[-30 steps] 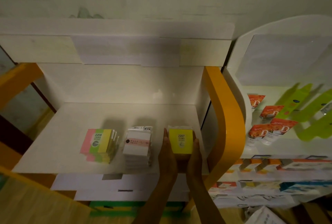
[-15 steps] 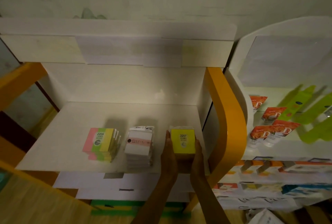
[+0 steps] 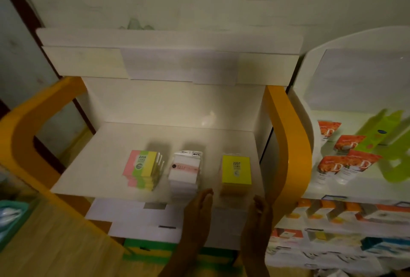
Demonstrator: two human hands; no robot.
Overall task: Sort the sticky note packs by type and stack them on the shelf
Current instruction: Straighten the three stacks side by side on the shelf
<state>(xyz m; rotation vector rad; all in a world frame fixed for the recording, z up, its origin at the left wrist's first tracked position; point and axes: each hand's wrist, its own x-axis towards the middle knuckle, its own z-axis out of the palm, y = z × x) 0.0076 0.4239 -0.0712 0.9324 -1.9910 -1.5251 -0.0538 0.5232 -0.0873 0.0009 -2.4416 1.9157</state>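
Three stacks of sticky note packs stand in a row on the white shelf (image 3: 97,165). At the left is the pink, green and yellow stack (image 3: 142,169), in the middle the white stack with a pink band (image 3: 185,173), at the right the plain yellow stack (image 3: 236,171). My left hand (image 3: 199,205) is flat with fingers straight, just in front of the shelf's edge, left of the yellow stack. My right hand (image 3: 259,212) is held the same way to the stack's right. Neither hand touches a pack.
Orange curved side panels (image 3: 288,143) frame the shelf, with a white header board (image 3: 168,63) above. A neighbouring display at the right holds orange tubes (image 3: 332,165) and green packages (image 3: 381,134). Boxes (image 3: 332,210) sit on its lower tier. A teal basket (image 3: 11,216) is at far left.
Both hands have let go of the yellow stack and pulled back toward me, below the shelf edge. The stack stays on the shelf. The view has tilted up a little.
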